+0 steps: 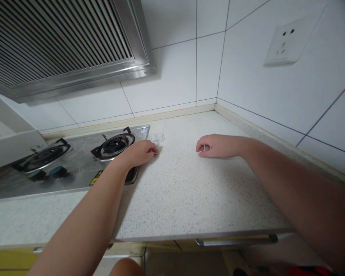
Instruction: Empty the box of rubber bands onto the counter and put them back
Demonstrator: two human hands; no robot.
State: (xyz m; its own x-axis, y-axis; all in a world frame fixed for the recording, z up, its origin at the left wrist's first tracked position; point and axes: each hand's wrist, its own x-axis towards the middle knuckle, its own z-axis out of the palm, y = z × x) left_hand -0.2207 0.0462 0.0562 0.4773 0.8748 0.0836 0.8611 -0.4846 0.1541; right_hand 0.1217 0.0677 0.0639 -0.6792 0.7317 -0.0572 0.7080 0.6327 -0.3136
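My left hand is over the countertop, just past the right edge of the gas stove. Its fingers are pinched together, and a thin yellowish trace shows at the fingertips, too faint to name. Just behind them a faint, clear, crinkled patch lies on the counter. Further right, my right hand rests low over the same counter with fingers curled in toward the thumb. A small pale gap shows between them; whatever they hold, if anything, is hidden.
A range hood hangs above the stove at upper left. White tiled walls meet in a corner behind the counter, and a wall socket sits at upper right. Below the front edge runs a drawer handle.
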